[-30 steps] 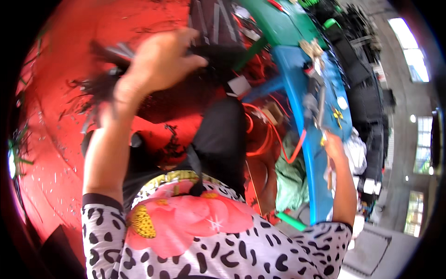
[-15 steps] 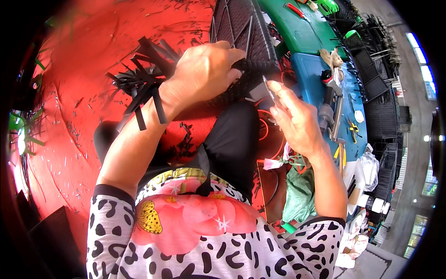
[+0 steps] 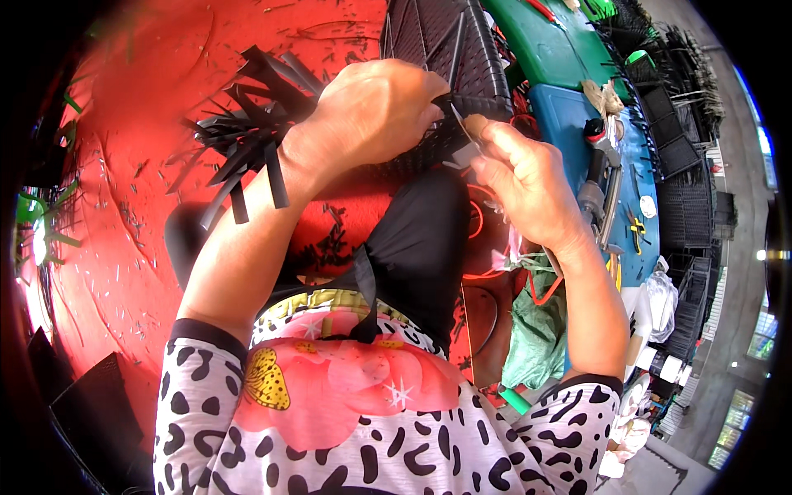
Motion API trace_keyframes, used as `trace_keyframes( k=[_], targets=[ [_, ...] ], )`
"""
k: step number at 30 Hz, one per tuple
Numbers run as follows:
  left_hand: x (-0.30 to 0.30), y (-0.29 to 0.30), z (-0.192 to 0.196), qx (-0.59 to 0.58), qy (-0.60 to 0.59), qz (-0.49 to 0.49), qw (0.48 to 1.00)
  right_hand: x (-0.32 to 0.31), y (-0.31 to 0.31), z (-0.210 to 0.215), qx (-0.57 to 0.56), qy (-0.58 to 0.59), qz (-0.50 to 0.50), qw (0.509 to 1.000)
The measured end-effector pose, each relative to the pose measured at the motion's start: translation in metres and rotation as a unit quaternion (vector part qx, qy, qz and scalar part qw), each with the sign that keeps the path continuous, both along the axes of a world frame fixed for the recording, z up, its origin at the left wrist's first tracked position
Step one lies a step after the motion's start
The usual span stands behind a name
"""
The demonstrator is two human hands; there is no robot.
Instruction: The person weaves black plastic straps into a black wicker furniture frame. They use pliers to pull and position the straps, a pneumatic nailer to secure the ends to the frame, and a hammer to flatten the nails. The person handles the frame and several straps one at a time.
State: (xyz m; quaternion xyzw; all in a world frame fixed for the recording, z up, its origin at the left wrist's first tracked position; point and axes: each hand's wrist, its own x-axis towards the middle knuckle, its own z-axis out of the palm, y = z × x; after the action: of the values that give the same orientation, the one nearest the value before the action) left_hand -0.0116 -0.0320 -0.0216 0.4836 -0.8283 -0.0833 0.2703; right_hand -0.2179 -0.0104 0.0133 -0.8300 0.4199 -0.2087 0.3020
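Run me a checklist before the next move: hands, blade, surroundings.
1. Blade held in right hand: ok.
2. Blade tip well away from left hand: not ok, it's close to the fingertips.
3. Left grip on the weave secure: cannot tell, fingers hide the contact.
4. Loose strips away from blade: ok, bunched beside the left wrist.
5. Power tool out of hand: ok, lying on blue table.
6. Floor free of scraps: not ok, scattered about.

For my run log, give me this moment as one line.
Left hand: at woven black piece, grip unclear | Right hand: holding slim pointed metal tool near left hand | Black strips: fanned out beside left wrist
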Motion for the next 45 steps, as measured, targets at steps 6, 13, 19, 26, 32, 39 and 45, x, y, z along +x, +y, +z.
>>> trace_keyframes(
  k=[6,13,19,26,32,39,45],
  targets=[
    [0.001,0.0,0.0,0.01,0.0,0.009,1.0,0.003,-0.01,0.009,-0.019,0.035,0.038,0.998],
    [0.001,0.0,-0.003,-0.008,0.018,0.046,0.999,0.017,0.0,-0.004,-0.1,0.051,0.02,0.993],
    [-0.007,0.002,-0.002,0.042,0.008,0.041,0.998,0.027,0.016,-0.043,0.06,-0.195,-0.152,0.967],
    [-0.006,0.001,-0.002,0.021,0.013,0.035,0.999,0.009,0.023,-0.058,0.131,-0.28,-0.114,0.944],
    [-0.005,-0.001,-0.002,0.014,-0.004,0.029,0.999,0.015,0.022,-0.058,0.151,-0.274,-0.148,0.938],
    [-0.006,0.003,0.003,0.032,0.0,0.035,0.999,0.017,0.019,-0.049,0.158,-0.284,-0.153,0.933],
    [-0.008,0.003,-0.003,0.012,0.012,0.049,0.999,0.02,0.014,-0.038,0.269,-0.251,-0.173,0.914]
  ],
)
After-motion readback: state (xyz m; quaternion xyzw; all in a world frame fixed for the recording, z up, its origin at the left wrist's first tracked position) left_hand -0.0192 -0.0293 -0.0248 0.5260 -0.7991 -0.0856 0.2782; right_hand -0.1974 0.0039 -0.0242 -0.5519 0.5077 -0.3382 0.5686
